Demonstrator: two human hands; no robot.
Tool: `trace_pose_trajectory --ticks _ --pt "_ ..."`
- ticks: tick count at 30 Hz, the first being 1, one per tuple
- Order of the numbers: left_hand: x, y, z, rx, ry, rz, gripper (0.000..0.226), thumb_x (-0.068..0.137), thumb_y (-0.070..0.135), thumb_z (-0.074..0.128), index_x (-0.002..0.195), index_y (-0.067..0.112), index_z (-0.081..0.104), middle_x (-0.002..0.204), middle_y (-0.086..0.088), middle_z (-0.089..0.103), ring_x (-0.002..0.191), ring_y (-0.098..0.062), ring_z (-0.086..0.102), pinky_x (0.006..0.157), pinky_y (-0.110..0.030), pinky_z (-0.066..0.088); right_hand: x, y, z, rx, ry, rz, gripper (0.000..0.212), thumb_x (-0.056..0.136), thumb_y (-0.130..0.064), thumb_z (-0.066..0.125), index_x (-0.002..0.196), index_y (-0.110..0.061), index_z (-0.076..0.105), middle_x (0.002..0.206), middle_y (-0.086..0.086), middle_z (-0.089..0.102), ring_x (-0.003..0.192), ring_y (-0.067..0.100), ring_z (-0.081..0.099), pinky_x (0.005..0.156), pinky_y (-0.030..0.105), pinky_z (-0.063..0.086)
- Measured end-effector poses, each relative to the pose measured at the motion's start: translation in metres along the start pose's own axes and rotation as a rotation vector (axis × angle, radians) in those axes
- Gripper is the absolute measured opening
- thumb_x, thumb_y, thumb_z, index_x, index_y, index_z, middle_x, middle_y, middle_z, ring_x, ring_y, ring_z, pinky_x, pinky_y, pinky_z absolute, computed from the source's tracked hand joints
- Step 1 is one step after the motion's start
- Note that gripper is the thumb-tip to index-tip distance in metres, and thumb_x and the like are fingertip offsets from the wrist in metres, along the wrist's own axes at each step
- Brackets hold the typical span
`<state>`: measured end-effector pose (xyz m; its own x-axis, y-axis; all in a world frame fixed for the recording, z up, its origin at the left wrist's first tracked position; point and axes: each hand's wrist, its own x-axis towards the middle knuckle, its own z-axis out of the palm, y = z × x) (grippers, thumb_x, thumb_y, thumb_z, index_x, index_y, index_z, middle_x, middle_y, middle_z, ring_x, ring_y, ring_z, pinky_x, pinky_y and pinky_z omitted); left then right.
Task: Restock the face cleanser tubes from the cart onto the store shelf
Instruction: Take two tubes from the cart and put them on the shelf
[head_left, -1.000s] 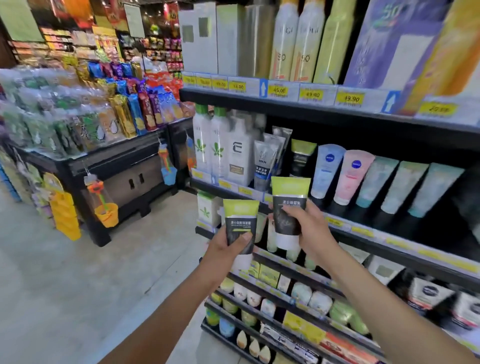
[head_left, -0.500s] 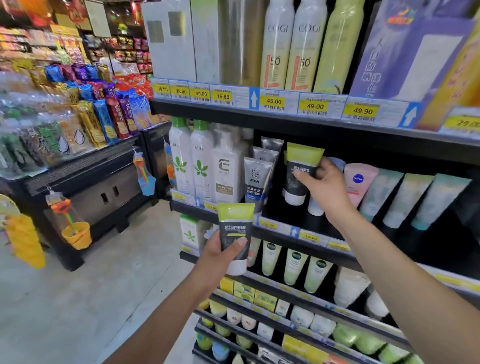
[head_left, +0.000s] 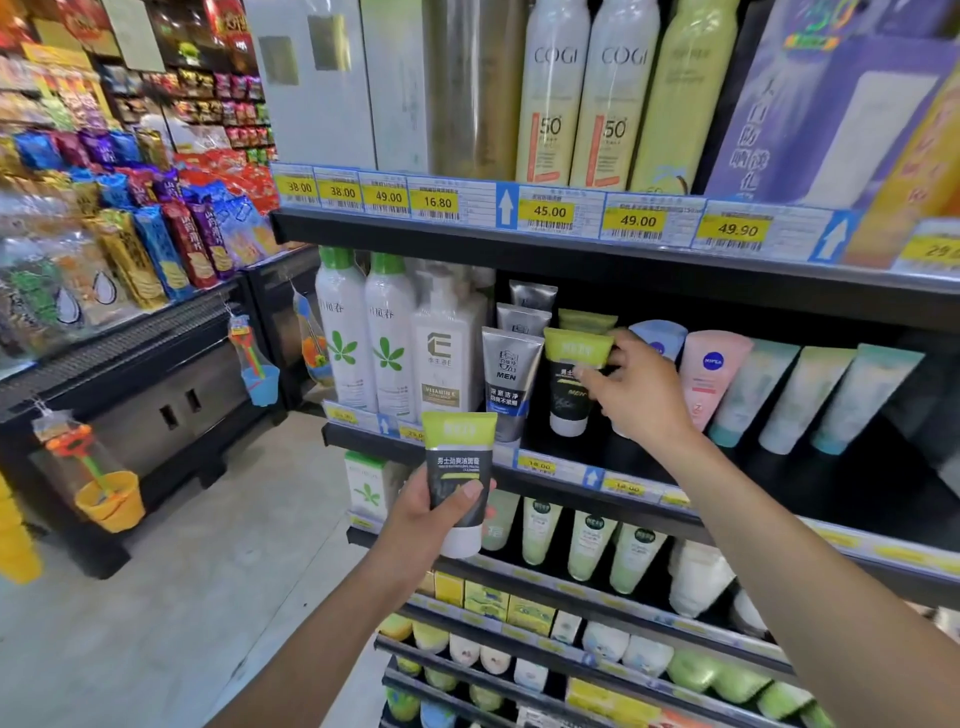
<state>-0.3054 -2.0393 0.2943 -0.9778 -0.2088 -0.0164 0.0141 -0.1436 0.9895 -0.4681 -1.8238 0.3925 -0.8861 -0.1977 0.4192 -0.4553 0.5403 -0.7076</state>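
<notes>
Nearest the camera, the left hand (head_left: 428, 517) is wrapped round a waiting tube (head_left: 458, 480), with the thumb across its dark front. The tube is upright with its white cap down and sits in the air just outside the front edge of the shelf (head_left: 550, 465), well below the row it belongs to.

Past that edge, the right hand (head_left: 641, 397) reaches over the price rail. Its fingers (head_left: 587, 373) are curled onto the green crimped top of the shelved tube (head_left: 569, 387). That tube stands cap-down near the shelf's front edge, between the grey men's tube (head_left: 511, 374) on its left and a pale blue tube (head_left: 658, 338) on its right. Directly behind it, toward the back of the shelf, the top of a matching green tube (head_left: 587, 318) shows.

The step in hand looks like seating this tube at the front of its lane. Whether its cap rests flat yet is hard to tell. Next, the right hand should let go without tipping it. The waiting tube would then need a place in the same lane, probably by pushing the row toward the back edge.
</notes>
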Motion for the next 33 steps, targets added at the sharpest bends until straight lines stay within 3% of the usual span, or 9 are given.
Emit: trace_pose_trajectory --ticks 4,7,13,16,19,21,24,28,33 --pt "0.0 -0.002 0.002 0.015 -0.001 0.002 0.03 0.093 0.025 0.067 0.119 0.012 0.063 0.11 -0.01 0.077 0.09 -0.027 0.074 0.093 -0.054 0.057 0.001 -0.001 -0.003 -0.062 0.004 -0.001 0.008 0.101 -0.029 0.057 0.108 -0.027 0.057 0.083 -0.006 0.072 0.061 0.004 0.07 0.068 0.044 0.063" --pt "-0.001 -0.003 0.002 0.017 -0.005 -0.004 0.021 0.098 0.018 0.064 0.119 0.015 0.063 0.111 -0.007 0.077 0.09 -0.026 0.075 0.088 -0.052 0.058 0.001 -0.001 -0.003 -0.116 0.007 0.008 0.017 0.103 -0.026 0.054 0.12 -0.024 0.054 0.077 0.0 0.072 0.061 0.005 0.07 0.069 0.042 0.062" --pt "-0.003 0.001 0.004 0.006 -0.008 0.005 0.035 0.085 0.031 0.069 0.117 0.017 0.064 0.111 -0.006 0.077 0.092 -0.028 0.074 0.091 -0.059 0.056 0.0 0.003 -0.002 -0.226 0.001 -0.009 0.029 0.104 -0.022 0.051 0.132 -0.023 0.045 0.085 0.005 0.073 0.067 0.011 0.07 0.071 0.04 0.061" --pt "-0.003 0.001 0.003 0.008 -0.008 0.004 0.034 0.084 0.033 0.07 0.114 0.017 0.065 0.109 -0.007 0.077 0.092 -0.029 0.073 0.093 -0.06 0.055 0.004 0.007 -0.001 -0.293 0.017 -0.057 0.035 0.101 -0.018 0.053 0.134 -0.025 0.044 0.102 0.008 0.07 0.078 0.02 0.071 0.075 0.043 0.061" --pt "-0.004 0.001 0.004 0.012 -0.007 0.002 0.035 0.084 0.034 0.07 0.114 0.017 0.065 0.109 -0.008 0.077 0.093 -0.029 0.073 0.094 -0.061 0.055 0.005 0.009 -0.002 -0.4 0.031 -0.143 0.048 0.095 -0.012 0.059 0.14 -0.021 0.047 0.136 0.009 0.051 0.089 0.028 0.069 0.084 0.041 0.058" --pt "-0.005 0.002 0.004 0.02 -0.011 0.002 0.036 0.083 0.036 0.07 0.115 0.018 0.065 0.109 -0.009 0.077 0.094 -0.03 0.073 0.093 -0.061 0.055 0.003 0.009 -0.002 -0.474 0.004 -0.183 0.059 0.091 -0.012 0.064 0.147 -0.02 0.044 0.146 0.005 0.041 0.089 0.026 0.068 0.085 0.039 0.057" --pt "-0.004 0.002 0.005 0.028 -0.011 0.001 0.038 0.083 0.036 0.071 0.116 0.017 0.064 0.11 -0.009 0.077 0.092 -0.028 0.073 0.089 -0.058 0.056 -0.001 0.011 0.0 -0.553 -0.046 -0.224 0.077 0.087 -0.016 0.071 0.154 -0.021 0.032 0.152 0.002 0.03 0.086 0.026 0.068 0.079 0.043 0.059" --pt "-0.003 0.002 0.007 0.024 -0.021 -0.001 0.034 0.091 0.028 0.067 0.121 0.012 0.061 0.109 -0.01 0.077 0.085 -0.023 0.074 0.074 -0.04 0.057 -0.003 0.01 0.003 -0.609 -0.056 -0.266 0.085 0.085 -0.011 0.071 0.157 -0.019 0.026 0.155 0.005 0.027 0.099 0.034 0.065 0.072 0.044 0.058" --pt "-0.002 0.003 0.011 0.028 -0.029 0.003 0.029 0.096 0.023 0.065 0.122 0.011 0.06 0.109 -0.008 0.077 0.089 -0.024 0.075 0.082 -0.042 0.057 0.001 0.006 0.008 -0.616 -0.056 -0.225 0.086 0.087 -0.011 0.071 0.157 -0.017 0.023 0.155 0.007 0.025 0.094 0.037 0.066 0.075 0.044 0.059"
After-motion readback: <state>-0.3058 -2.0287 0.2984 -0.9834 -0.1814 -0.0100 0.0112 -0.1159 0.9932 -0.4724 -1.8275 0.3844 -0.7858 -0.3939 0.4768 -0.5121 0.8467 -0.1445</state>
